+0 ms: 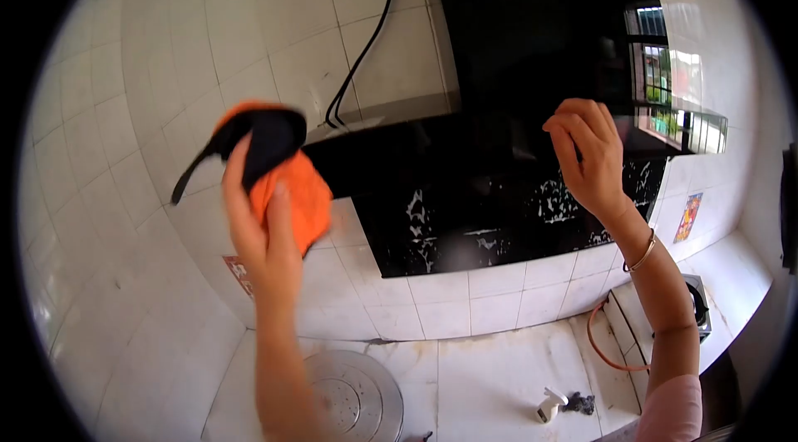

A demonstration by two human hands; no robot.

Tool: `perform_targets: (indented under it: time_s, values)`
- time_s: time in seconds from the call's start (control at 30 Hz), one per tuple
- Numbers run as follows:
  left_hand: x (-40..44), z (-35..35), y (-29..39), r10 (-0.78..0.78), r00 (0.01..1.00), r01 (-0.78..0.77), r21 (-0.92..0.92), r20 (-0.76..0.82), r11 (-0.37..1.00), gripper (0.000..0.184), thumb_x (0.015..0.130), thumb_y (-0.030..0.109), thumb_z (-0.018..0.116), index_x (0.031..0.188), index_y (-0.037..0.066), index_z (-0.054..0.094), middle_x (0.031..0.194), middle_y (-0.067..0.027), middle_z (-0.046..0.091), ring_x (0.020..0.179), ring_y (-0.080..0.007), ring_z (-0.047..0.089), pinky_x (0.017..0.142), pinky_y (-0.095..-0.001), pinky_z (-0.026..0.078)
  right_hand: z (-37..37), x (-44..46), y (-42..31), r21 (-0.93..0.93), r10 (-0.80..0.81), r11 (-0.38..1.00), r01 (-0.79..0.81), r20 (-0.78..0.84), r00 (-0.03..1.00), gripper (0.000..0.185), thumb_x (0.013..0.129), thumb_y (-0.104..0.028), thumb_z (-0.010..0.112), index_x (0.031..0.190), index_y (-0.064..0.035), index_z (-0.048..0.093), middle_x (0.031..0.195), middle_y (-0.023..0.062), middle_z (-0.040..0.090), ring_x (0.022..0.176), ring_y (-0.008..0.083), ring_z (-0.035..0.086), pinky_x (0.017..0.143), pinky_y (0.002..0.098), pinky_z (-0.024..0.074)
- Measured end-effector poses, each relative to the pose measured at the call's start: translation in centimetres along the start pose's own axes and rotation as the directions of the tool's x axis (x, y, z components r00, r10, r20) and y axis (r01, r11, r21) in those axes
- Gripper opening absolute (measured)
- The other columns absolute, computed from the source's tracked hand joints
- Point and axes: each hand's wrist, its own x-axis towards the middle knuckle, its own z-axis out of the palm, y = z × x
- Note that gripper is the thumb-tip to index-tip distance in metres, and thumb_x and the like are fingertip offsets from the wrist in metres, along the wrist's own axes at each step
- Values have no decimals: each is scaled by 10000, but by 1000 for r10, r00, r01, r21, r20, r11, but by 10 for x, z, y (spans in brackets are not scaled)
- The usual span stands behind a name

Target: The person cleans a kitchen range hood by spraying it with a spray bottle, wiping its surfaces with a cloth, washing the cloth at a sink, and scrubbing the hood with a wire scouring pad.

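Observation:
My left hand (270, 222) is closed around an orange and black cloth (299, 197), raised in front of the tiled wall at the left. A black strip of the cloth hangs out to the left. On the right, my right hand (590, 151) is lifted before the black range hood (540, 43), its fingers curled together; whether anything is between them is hidden. White foamy streaks mark the hood's lower glossy panel (490, 230). A bracelet (642, 251) circles my right wrist.
Below is a white tiled counter (490, 367) with a round metal lid (353, 396), a white spray nozzle (550, 405) and a dark scrubber (579, 403). A gas stove (697, 306) with an orange hose (603, 352) stands at the right. A black cable (370, 47) runs up the wall.

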Motion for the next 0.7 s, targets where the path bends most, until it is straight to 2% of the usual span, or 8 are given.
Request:
perform_targets:
  time_s: [0.13, 0.2, 0.4, 0.43, 0.47, 0.53, 0.57, 0.7]
  values:
    - [75, 33, -22, 116, 832, -204, 106, 542, 973, 420, 1016, 296, 409, 1355, 67, 501, 1307, -141, 505, 1226, -300, 468, 1064, -382, 327, 20, -7, 24, -196, -155, 968, 156, 19, 988, 158, 808, -99, 650, 964, -85, 630, 1028, 85, 565, 947, 270, 545, 854, 388, 425]
    - [101, 59, -34, -204, 412, 212, 124, 888, 969, 490, 1028, 391, 324, 1406, 114, 468, 1412, -157, 446, 1343, -304, 380, 1114, -388, 278, 24, 1, 21, -301, -135, 947, 113, -53, 989, 196, 800, -124, 659, 989, -79, 628, 1029, 89, 569, 981, 272, 552, 891, 397, 419]
    - [137, 150, -50, -248, 48, -40, 250, 968, 967, 599, 1006, 503, 275, 1502, 168, 308, 1584, -163, 155, 1486, -254, 8, 1184, -377, 118, 29, 2, 25, -279, -31, 960, 30, 1, 1000, 263, 775, -161, 675, 1014, -71, 616, 999, 91, 578, 958, 275, 566, 895, 407, 429]
    - [140, 169, -69, -153, 42, -246, 159, 987, 956, 632, 1002, 517, 246, 1513, 145, 272, 1529, -188, 302, 1417, -288, 301, 1137, -371, 247, 29, 0, 26, -267, -30, 963, 27, -9, 1000, 263, 770, -161, 677, 1009, -69, 615, 985, 88, 577, 948, 274, 568, 885, 404, 435]
    - [146, 180, -69, -161, 35, -249, 165, 986, 954, 632, 1002, 517, 246, 1513, 145, 272, 1529, -188, 302, 1417, -288, 301, 1137, -371, 247, 29, -1, 28, -253, -29, 967, 23, -19, 999, 264, 766, -161, 680, 1004, -68, 615, 971, 84, 577, 938, 272, 570, 874, 402, 442]
    - [153, 202, -70, -438, -102, -71, 432, 893, 899, 573, 983, 325, 288, 1535, 197, 199, 1538, -143, 287, 950, -262, 613, 847, -359, 496, 28, -2, 31, -231, -13, 973, 6, -31, 999, 269, 756, -165, 685, 994, -64, 611, 957, 77, 575, 920, 267, 571, 864, 393, 449]
    - [155, 211, -72, -533, -99, -114, 523, 840, 845, 562, 999, 338, 262, 1539, 206, 178, 1416, -127, 426, 593, -205, 503, 633, -335, 474, 28, -2, 32, -224, -21, 975, 13, -33, 999, 267, 755, -167, 686, 988, -63, 609, 952, 73, 572, 911, 263, 569, 862, 388, 451]
    - [171, 234, -114, -628, -150, -343, 556, 763, 757, 548, 1012, 441, 220, 1500, 199, 283, 1234, -130, 496, 694, -223, 528, 711, -353, 473, 27, -3, 37, -184, -35, 983, 26, -44, 998, 261, 753, -176, 689, 971, -64, 600, 934, 64, 561, 888, 247, 563, 857, 375, 456]
